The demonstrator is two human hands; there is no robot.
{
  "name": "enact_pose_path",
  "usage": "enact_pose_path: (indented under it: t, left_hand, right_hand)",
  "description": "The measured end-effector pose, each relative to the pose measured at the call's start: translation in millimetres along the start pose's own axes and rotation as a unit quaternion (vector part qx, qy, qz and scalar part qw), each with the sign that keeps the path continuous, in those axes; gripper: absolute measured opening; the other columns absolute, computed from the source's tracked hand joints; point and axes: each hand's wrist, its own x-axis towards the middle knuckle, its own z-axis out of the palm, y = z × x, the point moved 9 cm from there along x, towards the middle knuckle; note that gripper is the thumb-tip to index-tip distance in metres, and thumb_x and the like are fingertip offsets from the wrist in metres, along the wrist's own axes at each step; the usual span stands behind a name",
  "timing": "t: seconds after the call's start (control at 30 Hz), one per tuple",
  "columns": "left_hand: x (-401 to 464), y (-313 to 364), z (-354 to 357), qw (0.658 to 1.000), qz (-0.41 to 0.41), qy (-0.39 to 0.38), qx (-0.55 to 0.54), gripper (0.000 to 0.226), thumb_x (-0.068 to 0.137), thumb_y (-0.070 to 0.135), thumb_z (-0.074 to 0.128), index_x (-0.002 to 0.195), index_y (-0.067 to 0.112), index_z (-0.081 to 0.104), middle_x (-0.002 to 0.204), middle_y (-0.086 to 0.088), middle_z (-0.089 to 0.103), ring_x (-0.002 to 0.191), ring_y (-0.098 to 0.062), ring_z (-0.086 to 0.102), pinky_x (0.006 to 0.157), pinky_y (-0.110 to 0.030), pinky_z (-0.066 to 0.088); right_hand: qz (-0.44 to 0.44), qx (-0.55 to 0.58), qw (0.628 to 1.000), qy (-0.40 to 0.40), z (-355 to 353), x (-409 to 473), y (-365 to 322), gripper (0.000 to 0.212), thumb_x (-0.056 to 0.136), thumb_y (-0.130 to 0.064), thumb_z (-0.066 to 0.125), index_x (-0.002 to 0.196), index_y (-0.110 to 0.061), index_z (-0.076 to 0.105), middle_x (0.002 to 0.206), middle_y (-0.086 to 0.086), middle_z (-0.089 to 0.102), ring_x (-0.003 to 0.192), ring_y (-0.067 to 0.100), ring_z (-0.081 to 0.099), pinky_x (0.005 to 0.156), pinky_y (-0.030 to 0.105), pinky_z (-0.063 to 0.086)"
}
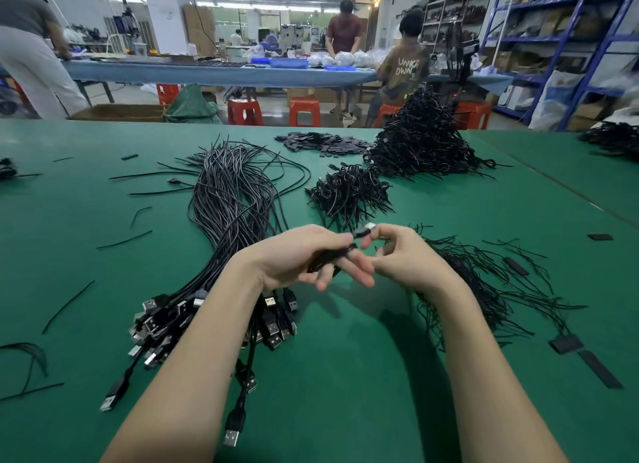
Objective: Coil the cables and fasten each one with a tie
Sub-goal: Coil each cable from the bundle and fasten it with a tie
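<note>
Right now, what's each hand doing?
Left hand: grips a coiled cable.
Right hand: fingers curled at the cable's plug; grip unclear.

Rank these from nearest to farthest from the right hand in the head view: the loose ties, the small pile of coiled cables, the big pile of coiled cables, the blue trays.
From the right hand:
1. Loose ties, just right of the hand.
2. Small pile, ahead on the table.
3. Big pile, farther back, right of centre.
4. Blue trays, on the far bench.
</note>
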Motion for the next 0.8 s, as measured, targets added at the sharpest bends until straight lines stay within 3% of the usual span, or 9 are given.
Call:
enact_pose_path:
  t: [0.13,0.23,0.3,0.37,0.43,0.5,0.57,0.7,0.8]
  left_hand:
    - [8.0,-13.9,-18.8,0.976,-0.065,0.119,0.170,0.047,0.109,0.033,0.031,0.107,0.007,0.069,0.106,-0.003,0.077,0.073,-0.021,0.076,0.039,-0.017,0.033]
    - [8.9,-3.1,-34.8,0.923,-0.030,0.255,0.286,0.045,0.108,0.036,0.031,0.107,0.011,0.069,0.103,0.004,0.075,0.070,-0.015,0.076,0.061,-0.025,0.048]
    - [7.2,6.5,-39.1,0.887,0.016,0.337,0.315,0.042,0.107,0.036,0.033,0.095,0.018,0.070,0.093,0.005,0.075,0.066,-0.014,0.073,0.070,-0.026,0.052]
    - [4.4,5.0,-44.0,0.887,0.033,0.388,0.248,0.045,0.107,0.036,0.034,0.079,0.022,0.066,0.069,0.004,0.071,0.057,-0.015,0.064,0.063,-0.031,0.048]
    - [5.6,-3.4,-48.0,0.913,0.049,0.397,0.084,0.048,0.107,0.035,0.032,0.082,0.018,0.069,0.062,0.003,0.069,0.053,-0.013,0.061,0.061,-0.031,0.047]
    - [10.4,-9.9,-49.6,0.920,0.063,0.382,-0.062,0.050,0.108,0.031,0.030,0.098,0.006,0.072,0.085,0.000,0.077,0.077,-0.015,0.073,0.075,-0.035,0.056]
    - [16.5,-14.4,-44.7,0.920,0.074,0.350,-0.160,0.049,0.109,0.029,0.028,0.105,0.005,0.070,0.101,-0.005,0.078,0.100,-0.019,0.073,0.086,-0.031,0.056]
    - [21.4,-14.3,-38.0,0.913,0.088,0.342,-0.205,0.050,0.110,0.031,0.026,0.104,0.007,0.069,0.102,-0.008,0.077,0.099,-0.019,0.073,0.091,-0.033,0.054]
    - [24.8,-10.7,-33.3,0.916,0.091,0.334,-0.203,0.049,0.110,0.033,0.027,0.101,0.008,0.068,0.098,-0.007,0.078,0.099,-0.022,0.073,0.086,-0.033,0.053]
  right_hand:
    - [0.032,0.133,0.990,0.025,2.6,3.7,-3.8,0.015,0.098,-0.007,0.056,0.107,-0.018,0.051,0.074,-0.005,0.068,0.051,0.006,0.045,0.048,0.018,0.033]
    - [0.043,0.228,0.972,0.044,8.9,5.1,-12.2,0.020,0.099,0.001,0.046,0.106,-0.017,0.047,0.083,-0.001,0.065,0.054,0.009,0.047,0.052,0.022,0.037]
    - [0.006,0.253,0.967,0.023,15.7,4.6,-27.5,0.023,0.099,0.007,0.043,0.097,-0.015,0.051,0.081,0.001,0.063,0.053,0.009,0.050,0.051,0.022,0.040]
    - [-0.027,0.272,0.962,-0.031,26.8,1.6,-40.0,0.026,0.098,0.010,0.044,0.088,-0.011,0.056,0.080,0.006,0.062,0.055,0.011,0.054,0.053,0.022,0.047]
    - [-0.028,0.269,0.959,-0.086,36.1,-3.5,-43.0,0.026,0.099,0.009,0.045,0.085,-0.009,0.058,0.084,0.013,0.060,0.059,0.014,0.057,0.058,0.024,0.052]
    - [-0.017,0.236,0.964,-0.124,43.1,-7.2,-40.2,0.024,0.101,0.006,0.045,0.088,-0.008,0.057,0.092,0.014,0.060,0.064,0.018,0.059,0.062,0.028,0.056]
    - [-0.006,0.204,0.969,-0.137,44.5,-8.5,-36.0,0.023,0.102,0.004,0.045,0.089,-0.008,0.059,0.094,0.010,0.059,0.065,0.019,0.060,0.065,0.032,0.058]
    - [0.003,0.147,0.977,-0.152,41.0,-8.7,-31.3,0.031,0.101,0.003,0.041,0.087,-0.011,0.064,0.084,0.004,0.060,0.057,0.017,0.055,0.059,0.030,0.056]
    - [0.010,0.132,0.981,-0.144,45.4,-8.5,-28.5,0.032,0.099,0.002,0.040,0.085,-0.016,0.061,0.076,-0.002,0.058,0.050,0.010,0.047,0.050,0.023,0.046]
